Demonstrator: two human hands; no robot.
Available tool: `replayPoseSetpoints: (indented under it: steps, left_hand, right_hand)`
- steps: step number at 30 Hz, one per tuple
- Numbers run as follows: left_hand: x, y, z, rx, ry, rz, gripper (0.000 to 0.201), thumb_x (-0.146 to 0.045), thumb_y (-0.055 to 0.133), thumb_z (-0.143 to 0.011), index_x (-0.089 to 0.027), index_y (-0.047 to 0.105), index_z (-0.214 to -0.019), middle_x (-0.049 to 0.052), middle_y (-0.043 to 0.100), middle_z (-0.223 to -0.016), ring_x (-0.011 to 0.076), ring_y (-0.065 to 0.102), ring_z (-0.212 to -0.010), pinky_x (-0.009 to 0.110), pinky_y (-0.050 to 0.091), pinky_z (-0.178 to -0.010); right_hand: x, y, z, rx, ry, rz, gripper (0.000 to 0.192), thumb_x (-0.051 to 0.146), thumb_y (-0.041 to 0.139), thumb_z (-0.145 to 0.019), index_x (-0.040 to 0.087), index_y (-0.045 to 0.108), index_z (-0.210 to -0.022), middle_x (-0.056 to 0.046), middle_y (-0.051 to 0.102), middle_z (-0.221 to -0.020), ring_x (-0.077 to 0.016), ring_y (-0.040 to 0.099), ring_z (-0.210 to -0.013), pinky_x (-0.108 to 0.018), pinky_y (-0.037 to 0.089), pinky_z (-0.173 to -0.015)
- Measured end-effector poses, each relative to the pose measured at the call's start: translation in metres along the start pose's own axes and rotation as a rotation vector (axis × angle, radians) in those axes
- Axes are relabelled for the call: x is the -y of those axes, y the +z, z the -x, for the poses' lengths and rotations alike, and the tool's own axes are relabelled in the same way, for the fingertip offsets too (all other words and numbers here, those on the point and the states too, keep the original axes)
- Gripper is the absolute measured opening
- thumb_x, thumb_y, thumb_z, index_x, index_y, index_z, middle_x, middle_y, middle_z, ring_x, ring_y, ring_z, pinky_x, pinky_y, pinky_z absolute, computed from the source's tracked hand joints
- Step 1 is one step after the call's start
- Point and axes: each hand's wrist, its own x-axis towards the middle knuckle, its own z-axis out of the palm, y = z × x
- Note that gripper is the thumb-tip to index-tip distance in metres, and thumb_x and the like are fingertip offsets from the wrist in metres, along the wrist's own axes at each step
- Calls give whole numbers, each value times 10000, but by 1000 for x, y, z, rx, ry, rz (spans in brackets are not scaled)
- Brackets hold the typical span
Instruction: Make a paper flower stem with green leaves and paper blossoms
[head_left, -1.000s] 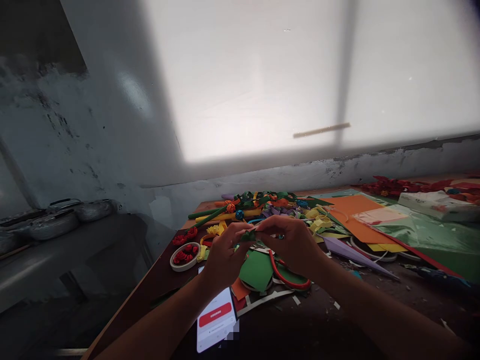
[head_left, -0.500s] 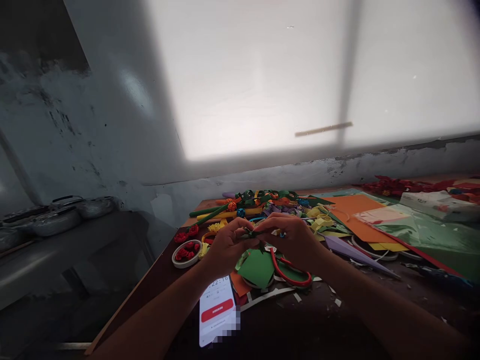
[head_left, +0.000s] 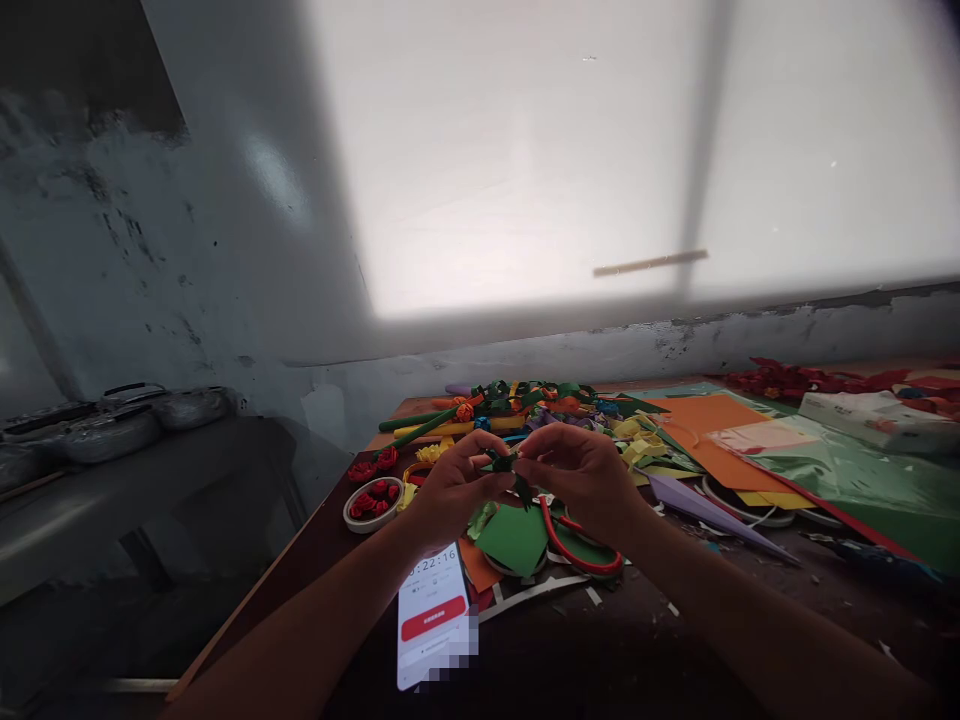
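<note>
Two hands, left hand (head_left: 450,487) and right hand (head_left: 589,477), pinching one small green paper piece (head_left: 508,466), one phone (head_left: 435,618) near the table's (head_left: 315,545) front edge reading "22:16"

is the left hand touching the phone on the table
Apart. The head view shows the left hand raised above the phone, pinching a small green paper piece with the right hand.

- Open air above both hands (head_left: 525,480), up to the wall.
- Blocked just beyond by a heap of paper flowers (head_left: 525,405).
- Crowded below: green card (head_left: 514,538), red scissors (head_left: 574,545), phone (head_left: 433,615).
- Bare tabletop (head_left: 600,650) between the forearms.
</note>
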Motion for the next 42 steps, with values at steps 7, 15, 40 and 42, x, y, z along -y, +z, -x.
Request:
replayPoseSetpoints:
  steps: [7, 15, 40, 42]
  left_hand:
    - [-3, 1, 1, 44, -50, 18, 315, -273, 823, -816, -164, 589, -997, 19, 743, -814, 150, 733, -756, 288, 617, -731]
    - [-3, 3, 0, 90, -46, 86, 283, -259, 793, -846, -159, 583, -1007, 65, 766, -822, 185, 746, -773, 295, 602, -707]
    - [-1, 9, 2, -96, -5, -229, 295, -345, 762, -846, -159, 610, -1018, 14, 650, -814, 143, 632, -735, 284, 513, -714]
    - [-1, 8, 1, -91, 3, -225, 282, -336, 758, -846, -148, 623, -1008, 25, 648, -829, 148, 629, -750, 285, 509, -712]
  right_hand:
    - [-4, -1, 0, 28, 12, -37, 159, 225, 823, -772, 224, 733, -903, -2, 677, -810, -137, 627, -722, -257, 539, -623]
    - [-2, -5, -3, 84, -53, 6, 186, 206, 799, -794, 234, 714, -957, 12, 688, -789, -119, 651, -661, -246, 549, -620]
    - [-2, -14, -5, 43, 15, 462, 101, 293, 773, -792, 221, 731, -850, -18, 760, -831, -198, 716, -778, -309, 543, -720]
    - [-4, -15, -7, 39, 60, 402, 132, 317, 792, -769, 215, 730, -825, -22, 764, -815, -204, 720, -765, -311, 550, -713]
